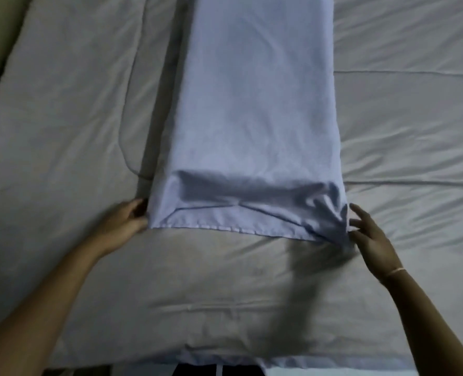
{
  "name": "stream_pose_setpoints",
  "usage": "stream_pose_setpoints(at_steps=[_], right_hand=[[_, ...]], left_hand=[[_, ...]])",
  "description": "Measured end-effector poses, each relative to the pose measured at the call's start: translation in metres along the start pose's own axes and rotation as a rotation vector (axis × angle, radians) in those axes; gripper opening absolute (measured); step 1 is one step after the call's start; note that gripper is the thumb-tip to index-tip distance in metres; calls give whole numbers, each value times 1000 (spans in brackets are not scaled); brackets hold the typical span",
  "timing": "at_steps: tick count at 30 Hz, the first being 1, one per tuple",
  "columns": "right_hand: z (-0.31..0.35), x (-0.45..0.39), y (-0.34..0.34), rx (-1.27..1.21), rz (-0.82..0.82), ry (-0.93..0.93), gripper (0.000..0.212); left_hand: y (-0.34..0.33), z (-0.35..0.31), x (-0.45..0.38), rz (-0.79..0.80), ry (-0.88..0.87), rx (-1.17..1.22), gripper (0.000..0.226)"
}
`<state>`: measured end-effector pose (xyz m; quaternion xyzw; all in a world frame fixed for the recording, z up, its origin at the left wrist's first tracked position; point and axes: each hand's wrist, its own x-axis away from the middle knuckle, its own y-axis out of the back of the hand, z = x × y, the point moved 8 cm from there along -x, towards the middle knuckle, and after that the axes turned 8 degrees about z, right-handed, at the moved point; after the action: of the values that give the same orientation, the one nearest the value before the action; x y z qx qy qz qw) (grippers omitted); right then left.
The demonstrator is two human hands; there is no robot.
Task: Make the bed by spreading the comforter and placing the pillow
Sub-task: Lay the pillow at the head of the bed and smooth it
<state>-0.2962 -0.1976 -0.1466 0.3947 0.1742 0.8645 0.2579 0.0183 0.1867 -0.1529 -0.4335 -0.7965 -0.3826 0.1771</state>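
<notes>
Two hands: both reach forward to the near end of the pillow (254, 109), one at each near corner.
Pillow: long, in a pale blue case, lying lengthwise away from the viewer on the comforter (409, 131); its far end runs out of view at the top.
Pillow case: the open hem lies flat along the near edge, slack and creased, bunched at the right corner.
Left hand (122, 223): at the left near corner, fingers (139, 206) curled around the edge of the case, gripping it.
Right hand (371, 240): beside the bunched right corner, fingers (359, 211) spread and nearly straight, tips touching the cloth, not gripping.
Wrist band (394, 272): thin, pale, on the right wrist.
Comforter: grey-white, quilted, spread across the bed under the pillow, with seams and shallow wrinkles on both sides.
Second pillow (197, 294): beige-grey, lying crosswise nearest the viewer, under the blue hem.
Shadow: dark patch falls on the second pillow below the right corner.
</notes>
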Motion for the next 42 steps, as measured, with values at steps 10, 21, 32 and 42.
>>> stream_pose_setpoints(at_steps=[10, 21, 32, 42], right_hand=[[4, 1, -1, 417, -125, -50, 25], [-90, 85, -5, 574, -28, -167, 25], [174, 10, -104, 530, -329, 517, 52], [90, -55, 6, 604, -365, 15, 73]], left_hand=[[2, -1, 2, -200, 149, -69, 32], [-67, 120, 98, 530, 548, -243, 42], [-47, -182, -31, -457, -237, -639, 57], [-65, -155, -46, -446, -234, -833, 60]])
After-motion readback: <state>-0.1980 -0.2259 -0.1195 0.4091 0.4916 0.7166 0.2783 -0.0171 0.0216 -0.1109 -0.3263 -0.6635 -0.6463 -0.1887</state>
